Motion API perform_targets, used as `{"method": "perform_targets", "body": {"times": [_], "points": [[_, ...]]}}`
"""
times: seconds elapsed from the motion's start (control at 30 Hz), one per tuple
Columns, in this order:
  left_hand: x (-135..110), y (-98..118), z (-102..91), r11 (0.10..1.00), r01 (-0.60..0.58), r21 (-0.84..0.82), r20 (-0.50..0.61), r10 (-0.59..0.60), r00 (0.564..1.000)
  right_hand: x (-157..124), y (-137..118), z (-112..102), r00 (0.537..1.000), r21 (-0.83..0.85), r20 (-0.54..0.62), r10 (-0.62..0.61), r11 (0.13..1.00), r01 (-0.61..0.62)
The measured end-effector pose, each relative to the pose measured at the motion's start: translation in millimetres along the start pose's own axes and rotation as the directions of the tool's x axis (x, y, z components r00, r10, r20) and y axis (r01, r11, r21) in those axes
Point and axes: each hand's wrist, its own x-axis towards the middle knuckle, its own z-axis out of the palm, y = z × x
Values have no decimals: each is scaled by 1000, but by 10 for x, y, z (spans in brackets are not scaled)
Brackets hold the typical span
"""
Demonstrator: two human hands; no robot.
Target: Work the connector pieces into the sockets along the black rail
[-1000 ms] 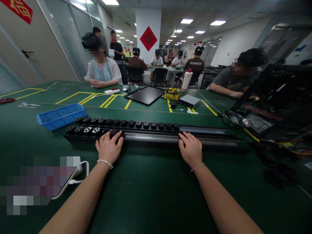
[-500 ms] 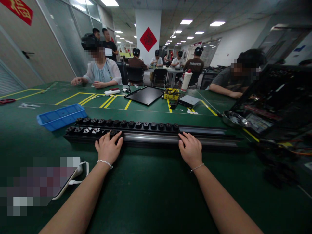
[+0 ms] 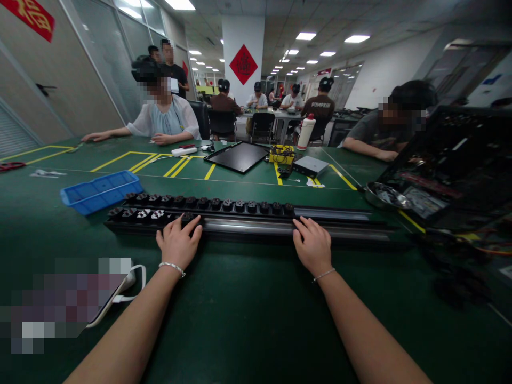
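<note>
A long black rail [image 3: 248, 224] with a row of black socket modules [image 3: 216, 204] lies across the green table in front of me. My left hand [image 3: 178, 242] rests flat on the rail's near edge, fingers spread, its fingertips touching a socket module. My right hand [image 3: 312, 244] lies flat on the rail further right, where the row of modules ends, fingers stretched out. Neither hand holds anything.
A blue tray [image 3: 100, 191] sits at the left, a phone with a white cable [image 3: 120, 288] near my left arm. A metal bowl [image 3: 386, 196] and an open black machine [image 3: 452, 165] stand at the right. Several people sit around the table's far side.
My hands have stayed in place on the rail. The person across the table has stretched an arm out to the left, and a standing person behind has walked left.
</note>
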Motion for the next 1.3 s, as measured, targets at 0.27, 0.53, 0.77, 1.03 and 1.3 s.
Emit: {"method": "perform_targets", "body": {"times": [0.27,0.53,0.77,1.03,1.3], "points": [[1,15,-47,1000,15,-3,34,-15,999,3,-7,-22,999,-5,31,10,1000,-10],[8,31,-75,999,32,-4,64,-32,997,5,-3,-17,1000,1,16,3,1000,-3],[3,20,-73,1000,31,-5,61,-31,998,6,-26,-33,1000,-17,22,10,1000,-10],[5,27,-88,999,31,-11,83,-30,996,8,-16,-29,1000,-7,9,-1,1000,1],[13,6,-70,999,30,-21,84,-28,996,4,-25,-37,1000,-2,6,0,1000,0]]}}
